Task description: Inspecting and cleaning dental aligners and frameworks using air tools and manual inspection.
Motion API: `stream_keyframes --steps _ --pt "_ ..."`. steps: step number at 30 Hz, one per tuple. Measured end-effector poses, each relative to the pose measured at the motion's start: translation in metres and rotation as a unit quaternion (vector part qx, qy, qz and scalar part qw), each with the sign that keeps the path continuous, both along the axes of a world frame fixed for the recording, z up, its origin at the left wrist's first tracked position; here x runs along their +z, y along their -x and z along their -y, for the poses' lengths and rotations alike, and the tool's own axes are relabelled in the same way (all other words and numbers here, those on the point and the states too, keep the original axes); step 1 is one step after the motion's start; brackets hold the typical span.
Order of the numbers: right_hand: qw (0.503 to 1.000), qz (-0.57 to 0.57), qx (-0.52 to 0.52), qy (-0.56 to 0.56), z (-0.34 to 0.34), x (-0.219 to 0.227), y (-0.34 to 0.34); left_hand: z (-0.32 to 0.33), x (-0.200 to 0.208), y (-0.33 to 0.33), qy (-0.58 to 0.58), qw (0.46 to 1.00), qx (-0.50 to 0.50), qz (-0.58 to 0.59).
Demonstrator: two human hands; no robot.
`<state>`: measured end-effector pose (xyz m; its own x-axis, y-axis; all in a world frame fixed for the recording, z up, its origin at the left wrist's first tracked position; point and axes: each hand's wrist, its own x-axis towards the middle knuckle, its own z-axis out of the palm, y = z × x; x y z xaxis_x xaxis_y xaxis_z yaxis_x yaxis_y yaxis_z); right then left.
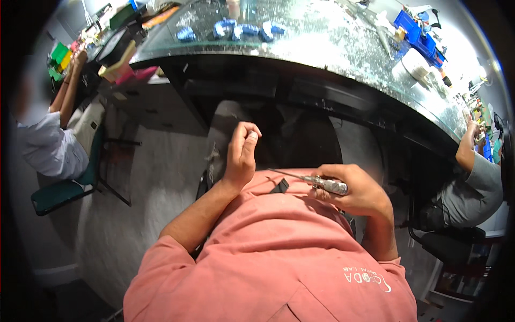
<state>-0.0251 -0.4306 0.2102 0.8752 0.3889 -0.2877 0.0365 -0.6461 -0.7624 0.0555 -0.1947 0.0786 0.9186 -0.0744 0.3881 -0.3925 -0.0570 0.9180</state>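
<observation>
- Right hand is gripping a silver, thin-tipped hand tool before the pink shirt, tip pointing left.
- Left hand is curling, well apart; cannot tell if pinching anything.
- Blue-and-white pieces are lying on the bench.

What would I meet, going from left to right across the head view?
Pale-shirted co-worker → left hand → slim pointed metal tool → right hand → blue bins → grey-shirted co-worker
</observation>
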Motion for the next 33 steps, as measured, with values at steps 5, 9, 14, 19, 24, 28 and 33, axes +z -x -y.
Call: stream_keyframes --steps 5,9,14,19,24,28,33 --pt "1.000 0.000 0.010 0.023 0.003 -0.012 0.004 -0.021 0.098 -0.076 -0.166 0.909 0.137 0.356" --pt "0.999 -0.008 0.017 0.036 0.004 -0.015 0.004 0.017 0.137 -0.132 -0.284 0.857 0.057 0.425" --pt "0.999 -0.003 0.023 0.047 0.003 -0.018 0.002 0.065 0.137 -0.165 -0.425 0.822 -0.027 0.379" --pt "0.998 -0.006 0.033 0.046 0.012 -0.023 0.003 0.074 0.131 -0.176 -0.413 0.835 0.028 0.362" --pt "0.999 0.006 0.024 0.046 0.018 -0.025 0.005 0.017 0.162 -0.201 -0.265 0.804 0.188 0.498" --pt "0.998 0.008 0.032 0.050 0.018 -0.025 0.003 -0.085 0.196 -0.237 -0.251 0.865 0.274 0.337" --pt "0.998 -0.018 0.038 0.046 0.012 -0.024 0.000 -0.174 0.195 -0.283 -0.342 0.847 0.364 0.182"
